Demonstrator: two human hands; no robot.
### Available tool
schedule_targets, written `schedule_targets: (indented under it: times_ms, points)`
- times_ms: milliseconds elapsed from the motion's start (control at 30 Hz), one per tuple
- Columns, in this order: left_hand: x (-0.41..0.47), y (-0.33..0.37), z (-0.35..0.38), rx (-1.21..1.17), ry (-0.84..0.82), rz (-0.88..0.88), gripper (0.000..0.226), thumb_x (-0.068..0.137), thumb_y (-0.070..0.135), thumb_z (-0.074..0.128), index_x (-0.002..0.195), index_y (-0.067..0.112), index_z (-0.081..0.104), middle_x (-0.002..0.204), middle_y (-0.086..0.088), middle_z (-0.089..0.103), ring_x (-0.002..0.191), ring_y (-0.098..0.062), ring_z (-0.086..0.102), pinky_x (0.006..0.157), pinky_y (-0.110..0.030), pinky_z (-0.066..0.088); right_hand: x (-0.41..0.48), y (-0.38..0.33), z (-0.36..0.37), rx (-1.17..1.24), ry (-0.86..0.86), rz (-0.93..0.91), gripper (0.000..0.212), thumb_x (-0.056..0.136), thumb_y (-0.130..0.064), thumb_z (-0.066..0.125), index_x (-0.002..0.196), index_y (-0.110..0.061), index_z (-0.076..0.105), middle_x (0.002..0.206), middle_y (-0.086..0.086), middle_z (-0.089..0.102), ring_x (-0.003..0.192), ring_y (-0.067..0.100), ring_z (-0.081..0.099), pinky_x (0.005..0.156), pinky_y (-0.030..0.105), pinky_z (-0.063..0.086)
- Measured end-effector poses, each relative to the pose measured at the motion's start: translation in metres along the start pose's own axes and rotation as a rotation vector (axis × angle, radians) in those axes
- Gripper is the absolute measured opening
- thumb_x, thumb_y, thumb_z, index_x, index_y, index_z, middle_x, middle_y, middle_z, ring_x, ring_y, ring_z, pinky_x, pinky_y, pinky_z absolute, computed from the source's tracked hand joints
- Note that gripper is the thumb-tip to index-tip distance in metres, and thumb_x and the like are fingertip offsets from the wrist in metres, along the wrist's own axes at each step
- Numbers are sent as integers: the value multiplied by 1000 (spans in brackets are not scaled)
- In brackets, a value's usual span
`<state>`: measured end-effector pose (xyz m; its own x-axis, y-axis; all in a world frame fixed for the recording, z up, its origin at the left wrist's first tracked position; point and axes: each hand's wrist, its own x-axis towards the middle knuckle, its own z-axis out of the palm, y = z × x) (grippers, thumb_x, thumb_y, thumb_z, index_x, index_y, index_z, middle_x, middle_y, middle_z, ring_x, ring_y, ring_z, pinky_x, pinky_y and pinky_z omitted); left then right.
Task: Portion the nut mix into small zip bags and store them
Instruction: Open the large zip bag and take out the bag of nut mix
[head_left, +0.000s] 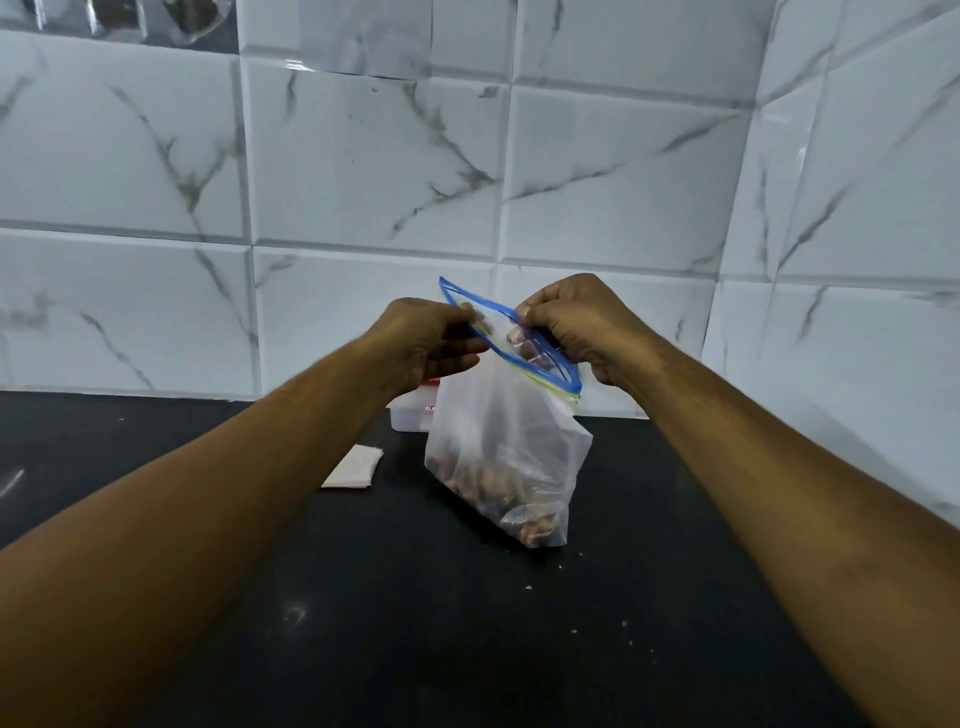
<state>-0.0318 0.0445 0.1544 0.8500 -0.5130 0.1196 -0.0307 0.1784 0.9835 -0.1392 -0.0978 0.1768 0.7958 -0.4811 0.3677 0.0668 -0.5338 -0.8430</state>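
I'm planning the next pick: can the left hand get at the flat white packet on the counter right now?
Probably, once freed: the left hand pinches the zip bag rim, but the white packet lies uncovered on the counter close beside that forearm.

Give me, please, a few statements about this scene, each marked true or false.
1. Both the left hand and the right hand pinch the bag at its blue zip. True.
2. The bag is empty. False: nuts lie in its bottom.
3. The counter is white. False: it is black; the tiled wall is white.
4. A small white packet lies on the counter, left of the bag. True.
5. The white container stands in front of the bag. False: it stands behind the bag, partly hidden by it.
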Motion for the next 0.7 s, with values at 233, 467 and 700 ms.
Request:
schedule_targets:
  times_ms: [233,467,700]
  points:
    - [-11,10,5,-47,-87,-62,10,100,1,55,95,1,64,81,-12,71,61,-18,72,54,-28,62,1,1,12,81,-50,63,24,81,-22,88,89,-5,72,69,4,69,55,16,60,54,24,50]
    - [-7,14,-1,-28,65,-19,11,93,9,72,92,3,62,73,-9,64,46,-14,64,45,-23,54,-2,-5,7,107,15,54,16,94,-14,75,92,1,71,65,9,66,41,10,54,39,16,43]
    - [0,18,-17,118,133,16,14,99,15,66,99,1,65,66,-6,60,45,-13,62,45,-23,55,2,-5,1,40,11,80,12,91,6,61,99,2,68,83,17,63,40,15,59,40,22,50]
